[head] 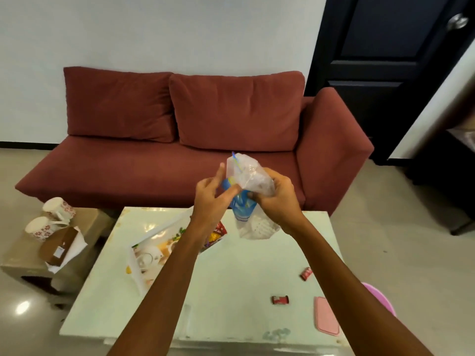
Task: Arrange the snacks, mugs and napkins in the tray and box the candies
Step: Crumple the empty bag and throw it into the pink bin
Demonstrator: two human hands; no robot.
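Observation:
Both hands hold a clear plastic bag [250, 177] above the far edge of the table, with a blue snack packet [241, 205] inside it. My left hand [212, 199] pinches the bag's left side, one finger raised. My right hand [276, 199] grips its right side. A white printed tray [150, 255] lies on the table beneath my left forearm, with a red and yellow snack packet [216, 233] at its far end. Two red candies [306, 273] [280, 300] lie on the table at the right. Two white mugs with red flowers [59, 208] [41, 227] rest on a low side table.
A pink lid [326, 316] lies near the table's right front corner, with a pink round thing [380, 299] just beyond the edge. A brown box with white napkins [61, 246] sits on the cardboard side table [15, 258]. A red sofa [180, 129] stands behind.

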